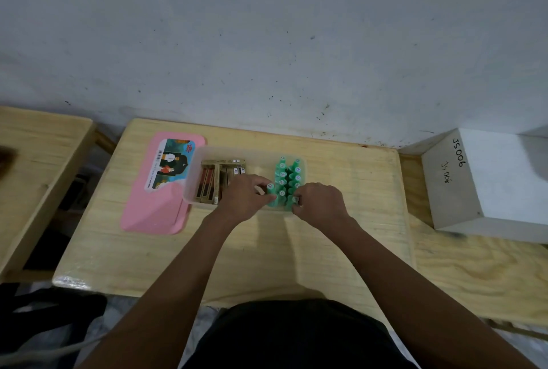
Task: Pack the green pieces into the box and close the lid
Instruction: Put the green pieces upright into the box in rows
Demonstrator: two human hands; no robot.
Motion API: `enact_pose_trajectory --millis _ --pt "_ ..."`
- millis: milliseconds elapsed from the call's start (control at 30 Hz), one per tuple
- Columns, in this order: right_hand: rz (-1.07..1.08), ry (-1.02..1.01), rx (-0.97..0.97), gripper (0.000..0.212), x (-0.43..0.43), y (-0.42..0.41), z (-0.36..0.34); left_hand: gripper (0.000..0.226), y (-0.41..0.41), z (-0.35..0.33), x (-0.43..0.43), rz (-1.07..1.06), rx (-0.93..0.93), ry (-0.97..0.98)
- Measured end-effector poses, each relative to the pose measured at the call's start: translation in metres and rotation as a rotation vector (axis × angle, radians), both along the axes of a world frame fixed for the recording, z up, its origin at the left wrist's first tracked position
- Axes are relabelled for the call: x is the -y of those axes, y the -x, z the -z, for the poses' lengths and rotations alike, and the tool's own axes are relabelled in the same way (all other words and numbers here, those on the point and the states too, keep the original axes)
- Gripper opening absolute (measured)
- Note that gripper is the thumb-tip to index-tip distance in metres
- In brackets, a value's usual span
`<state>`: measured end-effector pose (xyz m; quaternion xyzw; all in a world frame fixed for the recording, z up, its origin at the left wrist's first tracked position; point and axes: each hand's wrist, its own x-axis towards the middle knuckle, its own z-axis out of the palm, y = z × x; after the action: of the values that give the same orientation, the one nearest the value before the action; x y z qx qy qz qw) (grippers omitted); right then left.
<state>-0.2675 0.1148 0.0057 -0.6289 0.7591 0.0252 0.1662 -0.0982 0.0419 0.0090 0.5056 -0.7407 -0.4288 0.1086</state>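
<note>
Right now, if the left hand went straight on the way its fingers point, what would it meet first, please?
Probably the green pieces standing in the box, just beyond the left hand; depth is unclear.

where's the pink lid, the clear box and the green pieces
pink lid (154, 214): head view, bare lower part
clear box (192, 173): head view, left wall
green pieces (284, 180): head view, middle of cluster
</note>
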Motion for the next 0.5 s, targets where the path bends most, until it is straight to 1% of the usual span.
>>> enact_pose_trajectory --millis 200,367,500 --pt "0.066 -0.026 0.042 0.021 0.003 0.002 -0.001 0.03 0.004 0.006 -0.002 0.011 0.022 0.007" --pt "0.099 0.011 0.096 0.023 -0.003 0.008 0.0 0.028 0.01 0.009 -0.003 0.058 0.077 0.027" --pt "0.214 0.056 0.203 0.024 -0.012 0.018 -0.004 0.023 0.017 0.013 -0.004 0.101 0.118 0.027"
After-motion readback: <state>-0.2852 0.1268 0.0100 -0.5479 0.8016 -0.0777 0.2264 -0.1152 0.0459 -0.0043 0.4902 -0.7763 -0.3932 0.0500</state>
